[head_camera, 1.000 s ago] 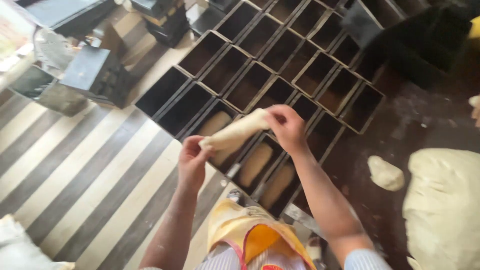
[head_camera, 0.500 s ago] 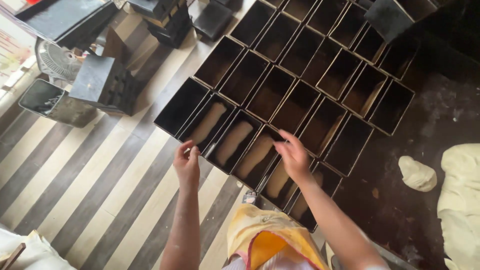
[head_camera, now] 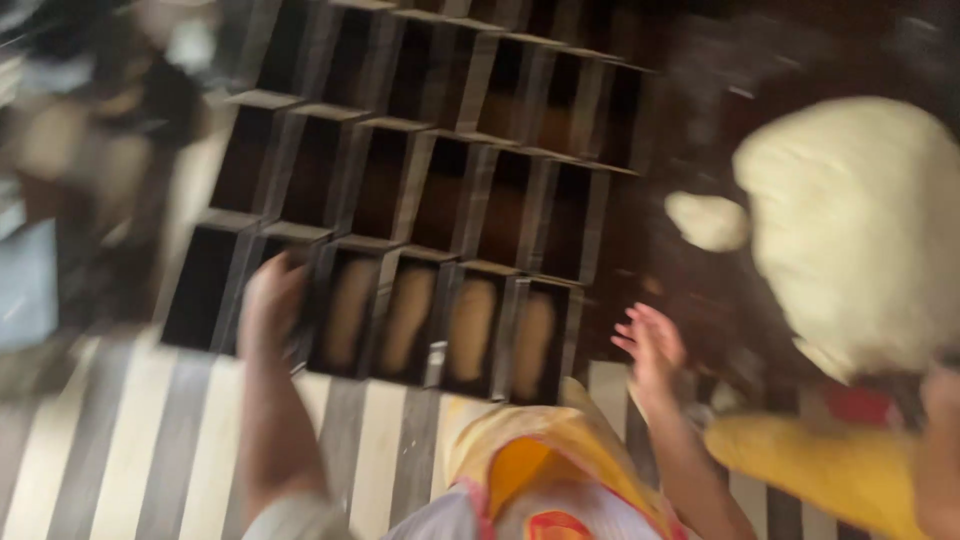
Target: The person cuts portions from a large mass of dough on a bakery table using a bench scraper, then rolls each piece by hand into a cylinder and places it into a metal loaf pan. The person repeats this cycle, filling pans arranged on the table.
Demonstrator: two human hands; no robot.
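Frame is motion-blurred; fine detail is limited. Your left hand (head_camera: 270, 300) rests on the near-left end of the bank of dark loaf tins (head_camera: 420, 200), fingers lying over the rim between the empty corner tin and the first filled one; whether that grip actually clasps the rim cannot be told through the blur. Your right hand (head_camera: 650, 345) hangs free just off the right end of the near row, fingers spread wide apart, holding nothing and touching nothing. Four tins in the near row each contain one pale shaped dough loaf (head_camera: 470, 325), lying lengthwise, side by side. The tins in the rows behind look empty and dark. To the right, on the dark desk (head_camera: 700, 100), sits a large mass of dough (head_camera: 860, 220), with a small detached dough piece (head_camera: 707, 220) just beside its left edge. A yellow sleeve (head_camera: 810, 470) of another person enters at lower right. Below the tins, the striped surface (head_camera: 130, 450) shows light and dark bands. Your yellow-and-orange apron (head_camera: 545, 465) is at bottom centre.
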